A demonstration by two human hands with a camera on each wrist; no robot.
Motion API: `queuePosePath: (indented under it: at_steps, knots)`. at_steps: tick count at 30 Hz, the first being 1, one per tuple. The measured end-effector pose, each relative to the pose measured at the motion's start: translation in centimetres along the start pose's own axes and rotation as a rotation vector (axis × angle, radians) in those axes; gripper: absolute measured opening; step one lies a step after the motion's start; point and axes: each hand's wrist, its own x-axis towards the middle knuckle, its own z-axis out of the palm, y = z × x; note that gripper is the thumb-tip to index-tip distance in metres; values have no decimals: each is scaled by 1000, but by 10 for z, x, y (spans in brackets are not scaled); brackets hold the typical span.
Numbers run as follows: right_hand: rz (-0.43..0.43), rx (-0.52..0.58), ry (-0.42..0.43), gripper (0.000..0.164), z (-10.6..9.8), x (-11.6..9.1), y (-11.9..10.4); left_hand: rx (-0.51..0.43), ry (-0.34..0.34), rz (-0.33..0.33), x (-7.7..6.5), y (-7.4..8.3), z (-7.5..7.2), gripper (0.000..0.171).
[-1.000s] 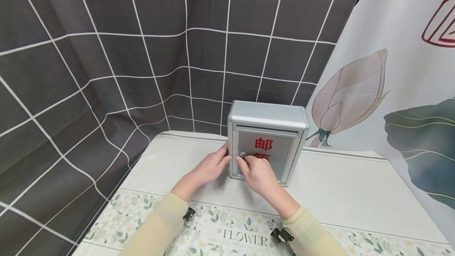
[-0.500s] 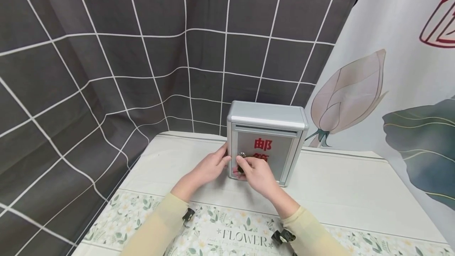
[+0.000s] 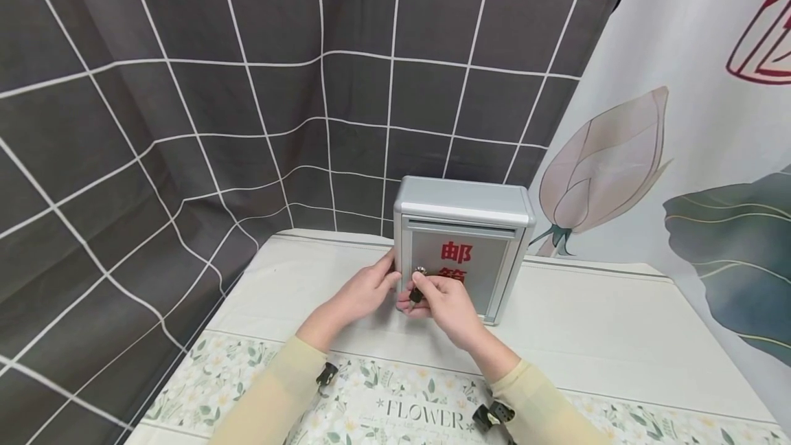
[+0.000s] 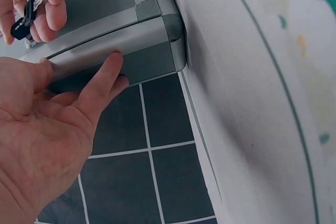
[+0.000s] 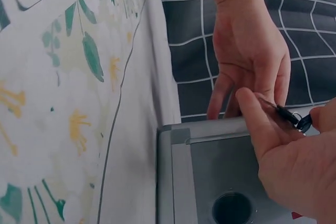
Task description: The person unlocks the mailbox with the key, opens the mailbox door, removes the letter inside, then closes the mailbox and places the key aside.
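Note:
A silver-grey mailbox (image 3: 466, 199) with red characters stands upright at the back of the table. My left hand (image 3: 364, 287) rests against its left side, fingers nearly straight and the thumb at the front edge, as the left wrist view shows. At the lock (image 3: 421, 270) on the door's left, my right hand (image 3: 454, 304) pinches a black-headed key between thumb and finger. A second black-headed key (image 4: 29, 11) on the same ring lies across the curled fingers. Whether the pinched key sits in the lock is hidden by the fingers.
The table (image 3: 593, 314) has a cream cover with a floral band along the front. Dark grid-patterned cloth (image 3: 346, 88) hangs behind and to the left. A white curtain (image 3: 680, 33) with a lotus print hangs at the right. The mailbox door looks closed.
My right hand has turned at the lock, and its lower fingers and the loose key now show beneath the thumb. My left hand has stayed against the mailbox.

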Motion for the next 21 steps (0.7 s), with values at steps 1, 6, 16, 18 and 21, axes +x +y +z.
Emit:
queuePosePath:
  at_steps: [1,6,16,18,21]
  knots:
    - [3,33,-11,50,0,0,0,-1,3,2,0,0,0,64]
    - [17,213,-71,53,2,2,2,11,10,9,0,0,0,64]
    - [32,378,-138,54,0,3,5,15,5,-19,2,2,0,65]
    - [32,382,-144,55,0,2,5,12,6,-25,2,1,1,65]
    - [33,381,-148,55,1,1,5,-3,5,-20,1,-2,1,65]
